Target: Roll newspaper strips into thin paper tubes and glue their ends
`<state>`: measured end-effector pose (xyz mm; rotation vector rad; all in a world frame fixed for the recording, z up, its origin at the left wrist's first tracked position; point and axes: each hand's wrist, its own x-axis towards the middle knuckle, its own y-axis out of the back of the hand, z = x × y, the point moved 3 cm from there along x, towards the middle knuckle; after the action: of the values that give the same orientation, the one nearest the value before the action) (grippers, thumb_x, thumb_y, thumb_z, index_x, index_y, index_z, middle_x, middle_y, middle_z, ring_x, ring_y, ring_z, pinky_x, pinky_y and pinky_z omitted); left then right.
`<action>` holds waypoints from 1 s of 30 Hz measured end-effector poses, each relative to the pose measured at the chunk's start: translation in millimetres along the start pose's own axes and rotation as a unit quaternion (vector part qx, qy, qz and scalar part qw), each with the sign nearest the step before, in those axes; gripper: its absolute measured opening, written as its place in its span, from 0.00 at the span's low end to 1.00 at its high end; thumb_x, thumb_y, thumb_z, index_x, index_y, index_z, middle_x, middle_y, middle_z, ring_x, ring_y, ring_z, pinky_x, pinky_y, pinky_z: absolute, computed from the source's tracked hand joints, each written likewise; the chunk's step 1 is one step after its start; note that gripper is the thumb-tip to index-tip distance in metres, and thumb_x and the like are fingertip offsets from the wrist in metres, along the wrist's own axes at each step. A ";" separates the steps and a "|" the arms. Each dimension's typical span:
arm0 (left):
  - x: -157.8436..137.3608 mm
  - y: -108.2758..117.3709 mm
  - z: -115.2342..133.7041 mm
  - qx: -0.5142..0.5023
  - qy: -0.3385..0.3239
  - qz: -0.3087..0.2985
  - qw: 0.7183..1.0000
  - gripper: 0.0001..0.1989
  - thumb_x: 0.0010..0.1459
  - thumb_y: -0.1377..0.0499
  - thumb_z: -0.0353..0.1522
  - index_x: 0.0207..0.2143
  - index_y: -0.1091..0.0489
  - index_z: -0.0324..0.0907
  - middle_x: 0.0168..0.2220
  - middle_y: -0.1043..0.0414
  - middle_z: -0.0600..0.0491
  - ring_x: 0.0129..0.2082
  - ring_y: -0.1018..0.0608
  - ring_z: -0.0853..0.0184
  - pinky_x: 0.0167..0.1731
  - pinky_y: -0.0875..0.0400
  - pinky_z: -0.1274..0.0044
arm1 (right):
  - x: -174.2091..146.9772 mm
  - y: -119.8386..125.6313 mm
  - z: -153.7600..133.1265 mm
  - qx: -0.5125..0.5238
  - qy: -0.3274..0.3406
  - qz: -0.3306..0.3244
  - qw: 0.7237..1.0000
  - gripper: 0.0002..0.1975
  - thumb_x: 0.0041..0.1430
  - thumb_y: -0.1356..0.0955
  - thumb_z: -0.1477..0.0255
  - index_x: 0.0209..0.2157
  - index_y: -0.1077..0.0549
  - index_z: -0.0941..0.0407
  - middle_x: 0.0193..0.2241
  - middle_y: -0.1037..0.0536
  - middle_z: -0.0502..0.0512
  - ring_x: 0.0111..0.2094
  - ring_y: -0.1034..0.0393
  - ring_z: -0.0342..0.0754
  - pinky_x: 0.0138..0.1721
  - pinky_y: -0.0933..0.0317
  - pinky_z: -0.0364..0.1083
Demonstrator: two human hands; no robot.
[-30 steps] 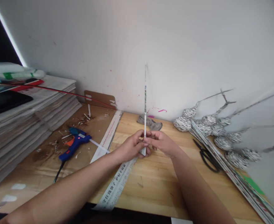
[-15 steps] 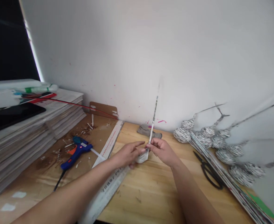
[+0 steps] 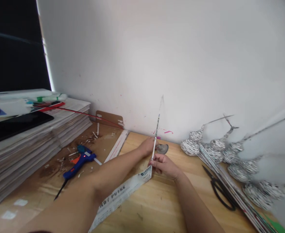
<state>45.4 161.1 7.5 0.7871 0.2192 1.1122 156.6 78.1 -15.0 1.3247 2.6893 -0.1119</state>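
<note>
My right hand (image 3: 165,165) is closed, pinching the lower end of a thin rolled newspaper tube (image 3: 156,136) that tilts up toward the wall. From that end a flat newspaper strip (image 3: 125,192), partly unrolled, runs down to the left under my left forearm. My left hand (image 3: 147,146) reaches past the tube to a grey cloth (image 3: 163,149) near the wall and covers the cloth's left part. Its fingers are mostly hidden, so whether they grip the cloth cannot be made out.
A blue glue gun (image 3: 80,163) lies on brown cardboard at left, beside a tall paper stack (image 3: 67,134). On the right are black scissors (image 3: 221,191), a bundle of paper tubes (image 3: 230,181) and several woven gourd shapes (image 3: 192,147) along the white wall.
My left hand has left the strip beside my right hand and moved forward to the grey cloth. More of the strip shows flat. The view has shifted slightly.
</note>
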 end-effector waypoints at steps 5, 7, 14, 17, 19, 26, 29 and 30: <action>7.1 -13.3 -7.2 0.050 0.051 0.035 0.997 0.16 0.57 0.45 0.42 0.30 0.24 0.41 0.36 0.24 0.43 0.43 0.25 0.52 0.44 0.35 0.67 | 0.0 0.3 -2.2 0.000 -0.001 -0.006 1.000 0.15 0.50 0.27 0.61 0.30 0.29 0.59 0.19 0.30 0.45 0.14 0.47 0.34 0.16 0.57 0.38; 9.2 -13.6 -7.4 0.054 0.063 0.045 0.996 0.19 0.56 0.46 0.46 0.30 0.24 0.42 0.35 0.24 0.42 0.43 0.25 0.50 0.43 0.35 0.65 | -0.9 -1.5 -4.6 0.006 -0.006 -0.011 1.000 0.15 0.49 0.27 0.61 0.30 0.29 0.59 0.19 0.30 0.45 0.14 0.48 0.34 0.16 0.58 0.38; 1.1 -13.6 -4.8 -0.006 0.049 0.061 0.997 0.11 0.56 0.43 0.37 0.35 0.24 0.40 0.39 0.23 0.42 0.46 0.26 0.54 0.48 0.36 0.66 | -3.4 -9.7 -13.5 0.039 -0.005 -0.017 0.999 0.17 0.46 0.26 0.61 0.29 0.31 0.59 0.19 0.27 0.47 0.14 0.46 0.34 0.16 0.59 0.38; -8.8 -9.6 0.6 -0.063 0.016 0.066 0.996 0.23 0.50 0.38 0.32 0.51 0.31 0.40 0.46 0.26 0.45 0.47 0.26 0.60 0.49 0.35 0.69 | -5.2 -13.1 -15.9 0.041 -0.006 -0.027 0.999 0.17 0.46 0.26 0.61 0.29 0.31 0.59 0.19 0.26 0.49 0.15 0.42 0.36 0.17 0.55 0.38; -14.6 -3.7 2.8 -0.096 0.009 0.078 0.992 0.33 0.47 0.35 0.31 0.57 0.38 0.40 0.51 0.29 0.44 0.48 0.26 0.62 0.48 0.34 0.72 | -6.5 -14.2 -16.7 0.048 -0.008 -0.028 0.998 0.17 0.46 0.26 0.61 0.29 0.31 0.59 0.20 0.26 0.49 0.18 0.37 0.38 0.19 0.51 0.38; -40.4 34.6 -15.5 -0.127 0.107 0.109 0.980 0.22 0.59 0.50 0.44 0.30 0.25 0.36 0.23 0.24 0.47 0.28 0.23 0.62 0.35 0.30 0.71 | -7.0 -9.7 -14.7 0.045 -0.006 -0.033 0.998 0.16 0.47 0.26 0.62 0.29 0.31 0.59 0.20 0.26 0.48 0.15 0.42 0.35 0.16 0.56 0.37; -50.3 40.4 -17.7 -0.140 0.126 0.079 0.979 0.18 0.58 0.48 0.41 0.28 0.26 0.37 0.17 0.28 0.52 0.24 0.24 0.65 0.32 0.31 0.74 | -7.5 -9.2 -14.0 0.044 -0.009 -0.043 0.998 0.17 0.47 0.26 0.62 0.29 0.30 0.59 0.19 0.26 0.47 0.13 0.47 0.33 0.15 0.59 0.37; -52.1 39.6 -15.0 -0.149 0.127 0.068 0.978 0.15 0.57 0.47 0.39 0.30 0.26 0.38 0.19 0.26 0.51 0.25 0.24 0.65 0.32 0.31 0.75 | -8.1 -9.8 -14.4 0.044 -0.010 -0.048 0.998 0.17 0.47 0.26 0.62 0.29 0.30 0.59 0.19 0.26 0.47 0.13 0.48 0.33 0.15 0.60 0.37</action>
<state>-14.5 131.2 11.8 0.3960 0.2071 1.3395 152.4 67.7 0.5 1.2099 2.7604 -0.2552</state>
